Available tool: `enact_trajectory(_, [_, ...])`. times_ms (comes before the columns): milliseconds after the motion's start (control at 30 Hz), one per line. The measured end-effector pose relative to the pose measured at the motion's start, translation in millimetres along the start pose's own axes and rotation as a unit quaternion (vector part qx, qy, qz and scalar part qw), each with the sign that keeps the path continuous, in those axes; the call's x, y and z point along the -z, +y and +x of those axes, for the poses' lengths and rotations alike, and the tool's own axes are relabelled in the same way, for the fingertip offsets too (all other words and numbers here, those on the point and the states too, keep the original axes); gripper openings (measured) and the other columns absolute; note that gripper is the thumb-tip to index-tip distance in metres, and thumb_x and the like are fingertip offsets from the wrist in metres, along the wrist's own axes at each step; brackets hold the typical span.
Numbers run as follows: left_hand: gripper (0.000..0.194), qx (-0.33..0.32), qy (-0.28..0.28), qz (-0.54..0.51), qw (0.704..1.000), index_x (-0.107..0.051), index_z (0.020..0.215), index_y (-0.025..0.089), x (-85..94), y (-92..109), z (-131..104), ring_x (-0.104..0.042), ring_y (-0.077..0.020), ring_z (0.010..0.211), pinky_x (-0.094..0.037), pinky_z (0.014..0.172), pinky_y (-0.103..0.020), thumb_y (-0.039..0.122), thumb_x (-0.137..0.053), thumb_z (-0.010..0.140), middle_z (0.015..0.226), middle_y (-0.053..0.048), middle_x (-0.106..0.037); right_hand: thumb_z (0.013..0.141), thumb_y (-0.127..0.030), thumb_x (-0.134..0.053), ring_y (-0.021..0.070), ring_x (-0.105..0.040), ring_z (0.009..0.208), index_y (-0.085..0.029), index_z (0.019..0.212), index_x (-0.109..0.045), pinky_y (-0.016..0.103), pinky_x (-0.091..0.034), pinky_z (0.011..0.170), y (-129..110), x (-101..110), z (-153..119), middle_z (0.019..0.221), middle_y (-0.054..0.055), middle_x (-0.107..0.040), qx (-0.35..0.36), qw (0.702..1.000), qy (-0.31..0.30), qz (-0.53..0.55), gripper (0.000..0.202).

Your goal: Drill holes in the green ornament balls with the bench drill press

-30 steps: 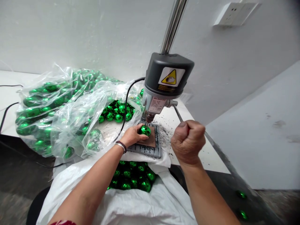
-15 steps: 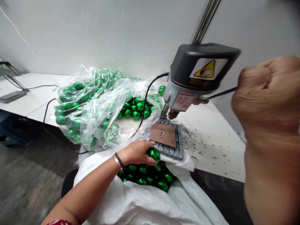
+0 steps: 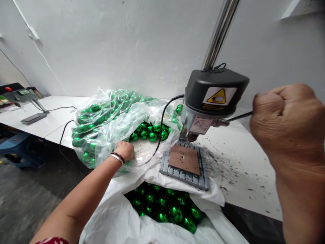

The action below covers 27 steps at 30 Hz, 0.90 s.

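My right hand (image 3: 288,123) is closed in a fist around the end of the feed lever (image 3: 240,117) of a small drill press (image 3: 215,91). Below the drill bit (image 3: 188,145), a brown square board (image 3: 185,161) with a hole lies on the grey ridged base (image 3: 205,179), and no ball sits on it. My left hand (image 3: 125,150) is curled at the opening of a clear plastic bag (image 3: 106,130) full of shiny green balls (image 3: 152,136). Its fingertips are hidden, so what they hold cannot be made out.
A white sack (image 3: 119,211) in front of the table holds more shiny green balls (image 3: 162,206). Dark shavings (image 3: 223,169) litter the white table (image 3: 243,149) right of the base. A black cable (image 3: 162,132) loops beside the drill. Further left are another drill press (image 3: 35,117) and a blue stool (image 3: 19,147).
My left hand has moved left from the board's front edge to the plastic bag; the green ball it held is no longer visible in it. My right hand stays on the lever. The view has shifted.
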<state>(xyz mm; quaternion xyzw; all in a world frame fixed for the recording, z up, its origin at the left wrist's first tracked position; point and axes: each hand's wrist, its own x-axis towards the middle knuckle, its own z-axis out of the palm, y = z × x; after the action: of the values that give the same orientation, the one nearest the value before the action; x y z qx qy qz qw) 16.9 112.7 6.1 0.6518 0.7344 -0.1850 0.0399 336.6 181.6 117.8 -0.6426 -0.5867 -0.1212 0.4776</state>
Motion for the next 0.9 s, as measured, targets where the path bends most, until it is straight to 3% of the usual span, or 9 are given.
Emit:
enact_trajectory(133, [0.040,-0.030,-0.008,0.007,1.000,-0.074,0.113,0.015,-1.1,2,-2,-0.072,-0.0367,0.105,-0.055,0.088,-0.043,0.023,-0.072,0.074,0.112,-0.021,-0.076,0.088,-0.036,-0.042,0.0119,-0.051,0.066,-0.017,0.077,-0.054,0.032,-0.035,0.068,6,-2,3,0.086,0.010,-0.065,0.039,0.999,0.005,0.021,0.025])
enact_trajectory(267, [0.056,-0.069,0.127,-0.182,0.973,-0.062,0.134,0.019,7.7,11,-1,-0.068,-0.0337,0.111,-0.053,0.094,-0.041,0.032,-0.069,0.080,0.120,-0.015,-0.073,0.089,-0.031,-0.043,0.0111,-0.050,0.068,-0.016,0.080,-0.055,0.030,-0.035,0.070,2,1,1,0.087,0.009,-0.064,0.030,0.999,-0.002,0.021,0.021])
enact_trajectory(333, [0.063,-0.121,0.136,-0.405,0.896,-0.054,0.142,0.021,12.4,22,-1,-0.068,-0.0285,0.107,-0.053,0.090,-0.036,0.042,-0.067,0.083,0.118,-0.011,-0.072,0.091,-0.030,-0.043,0.0108,-0.051,0.070,-0.015,0.082,-0.056,0.029,-0.034,0.070,2,0,0,0.086,0.008,-0.064,0.028,0.999,-0.001,0.019,0.022])
enact_trajectory(433, [0.065,-0.184,-0.002,-0.708,0.682,-0.046,0.145,0.022,11.5,44,1,-0.071,-0.0216,0.091,-0.053,0.072,-0.029,0.047,-0.062,0.087,0.104,-0.007,-0.070,0.098,-0.043,-0.038,0.0090,-0.050,0.066,-0.015,0.084,-0.056,0.026,-0.032,0.067,9,-4,0,0.079,0.004,-0.061,0.069,0.997,0.027,0.032,0.037])
enact_trajectory(500, [0.067,-0.192,-0.097,-0.803,0.556,-0.044,0.142,0.023,5.6,60,4,-0.071,-0.0200,0.084,-0.050,0.063,-0.025,0.045,-0.067,0.083,0.099,-0.006,-0.066,0.099,-0.057,-0.030,0.0081,-0.049,0.065,-0.015,0.086,-0.056,0.024,-0.031,0.065,15,-7,0,0.076,0.001,-0.059,0.101,0.993,0.045,0.050,0.051])
enact_trajectory(533, [0.068,-0.190,-0.126,-0.825,0.516,-0.045,0.139,0.024,2.2,68,7,-0.071,-0.0191,0.081,-0.048,0.060,-0.023,0.043,-0.072,0.079,0.098,-0.005,-0.065,0.098,-0.062,-0.026,0.0080,-0.049,0.065,-0.015,0.087,-0.056,0.024,-0.032,0.065,16,-8,0,0.075,0.001,-0.057,0.109,0.991,0.049,0.057,0.057])
enact_trajectory(600, [0.070,-0.182,-0.152,-0.842,0.484,-0.047,0.132,0.025,-3.6,80,11,-0.069,-0.0164,0.077,-0.046,0.059,-0.022,0.041,-0.079,0.072,0.097,-0.002,-0.062,0.097,-0.066,-0.020,0.0081,-0.052,0.069,-0.015,0.088,-0.054,0.024,-0.036,0.069,17,-9,0,0.074,-0.001,-0.054,0.103,0.992,0.041,0.062,0.062])
enact_trajectory(700, [0.077,-0.158,-0.124,-0.827,0.525,-0.048,0.130,0.026,-5.1,94,16,-0.063,-0.0125,0.074,-0.046,0.062,-0.022,0.042,-0.084,0.065,0.095,0.000,-0.060,0.098,-0.063,-0.020,0.0086,-0.055,0.074,-0.015,0.088,-0.050,0.028,-0.041,0.078,15,-8,-1,0.073,-0.002,-0.049,0.081,0.994,0.023,0.075,0.057])
enact_trajectory(900, [0.073,-0.182,0.013,-0.616,0.766,-0.057,0.135,0.020,5.3,104,19,-0.061,-0.0208,0.101,-0.048,0.094,-0.034,0.032,-0.079,0.066,0.115,-0.006,-0.066,0.098,-0.044,-0.041,0.0053,-0.046,0.065,-0.016,0.081,-0.046,0.026,-0.040,0.076,12,-7,0,0.070,-0.005,-0.046,0.087,0.985,0.034,0.144,0.033])
